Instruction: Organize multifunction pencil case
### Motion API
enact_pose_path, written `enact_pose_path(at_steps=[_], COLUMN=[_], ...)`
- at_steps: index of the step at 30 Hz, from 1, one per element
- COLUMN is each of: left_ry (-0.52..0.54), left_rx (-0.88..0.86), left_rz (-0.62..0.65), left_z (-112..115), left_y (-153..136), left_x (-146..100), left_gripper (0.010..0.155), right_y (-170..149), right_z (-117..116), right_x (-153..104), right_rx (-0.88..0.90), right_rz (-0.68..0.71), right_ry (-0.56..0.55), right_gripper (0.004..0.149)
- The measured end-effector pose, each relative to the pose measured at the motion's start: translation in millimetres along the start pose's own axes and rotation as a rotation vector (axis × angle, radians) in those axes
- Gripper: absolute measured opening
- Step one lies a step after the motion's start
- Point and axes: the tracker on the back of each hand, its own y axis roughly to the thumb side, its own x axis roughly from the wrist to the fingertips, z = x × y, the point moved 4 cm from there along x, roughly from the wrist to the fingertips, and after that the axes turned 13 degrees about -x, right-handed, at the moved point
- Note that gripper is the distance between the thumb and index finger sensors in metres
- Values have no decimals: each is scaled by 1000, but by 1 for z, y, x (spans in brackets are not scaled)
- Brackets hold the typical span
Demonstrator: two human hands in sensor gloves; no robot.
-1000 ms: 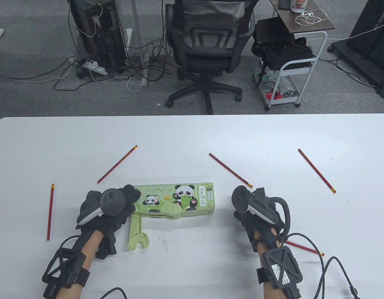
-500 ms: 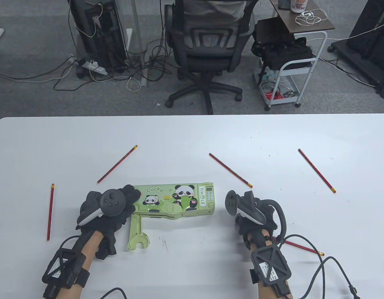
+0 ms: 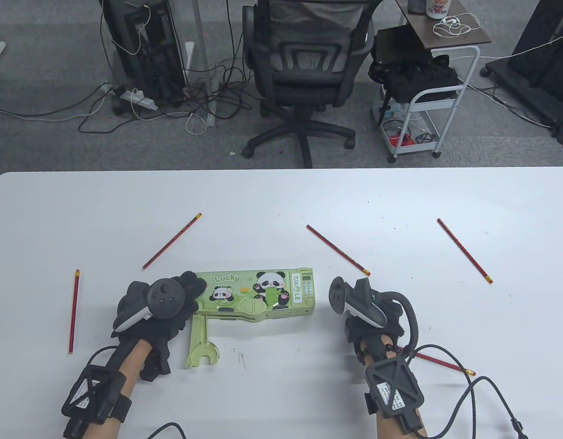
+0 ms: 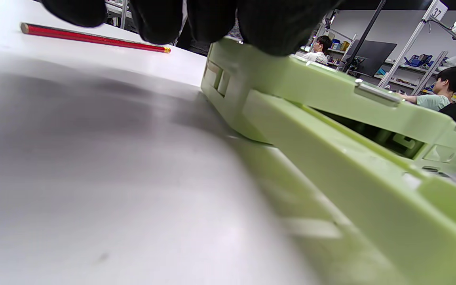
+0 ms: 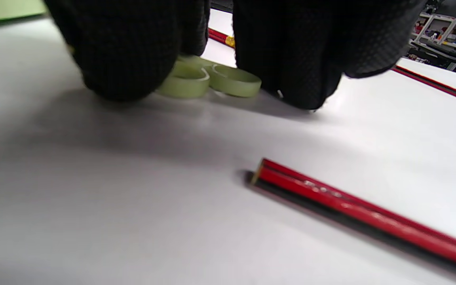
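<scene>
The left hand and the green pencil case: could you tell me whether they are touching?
Touching. In the left wrist view, the left hand's gloved fingertips press on the top edge of the pencil case with no gap; the table view agrees.

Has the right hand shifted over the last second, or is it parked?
Yes. The right hand has moved left in the table view, toward the right end of the green pencil case, which has stayed put; the gap between them is narrower.

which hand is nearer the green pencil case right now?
Left. The left hand rests its fingers on the pencil case at its left end; the right hand sits on the table just off its right end, not touching.
</scene>
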Motion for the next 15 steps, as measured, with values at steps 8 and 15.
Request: enact_pose_path(at_steps=[8,15], left_ry=[0,-1], left_rx=[1,-1], left_rz=[0,0], left_z=[0,0], left_y=[0,-1], left_x=[0,0], left_gripper=[56,55], right_y=[1,-4], right_z=[1,0], right_x=[0,1], right_rx=[-14,27], right_rz=[16,14], right_ry=[-21,-67], right_gripper=[64,63])
